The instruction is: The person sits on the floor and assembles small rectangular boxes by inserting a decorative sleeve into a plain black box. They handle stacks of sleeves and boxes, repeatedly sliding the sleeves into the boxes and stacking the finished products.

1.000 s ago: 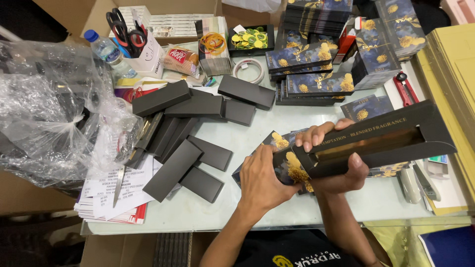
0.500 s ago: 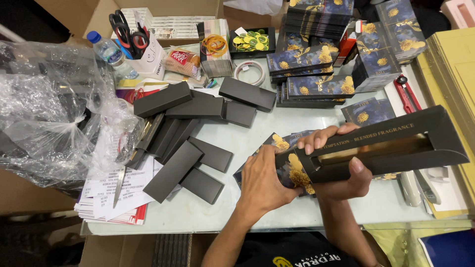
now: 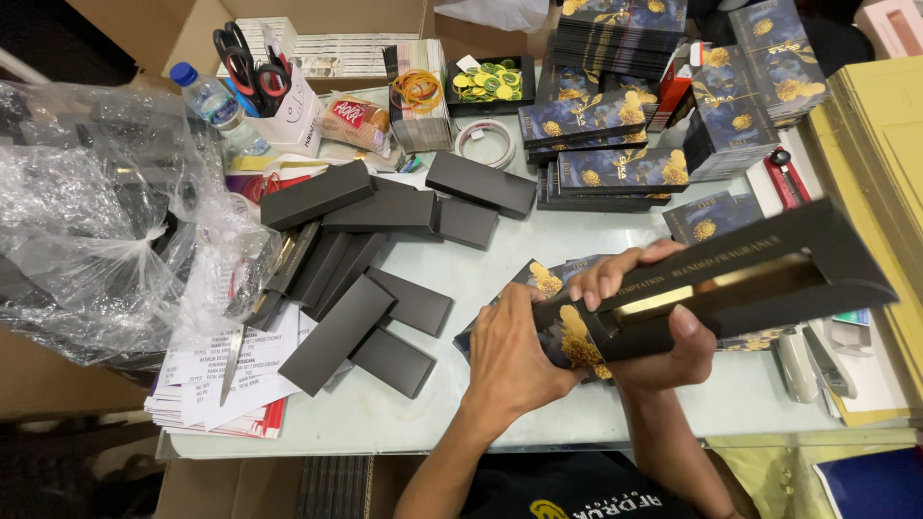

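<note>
Long dark carton sleeve with gold flower print lying centre-right, fingers of right hand gripping its middle, left hand clasping flowered end. Matt black flat boxes scattering centre-left; crumpled clear plastic bag far left. Versus earlier: sleeve tilting slightly more.

Flat boxes lie mid-tabletop, a plastic bag to their left, printed stacks behind right, papers at the front left.
</note>
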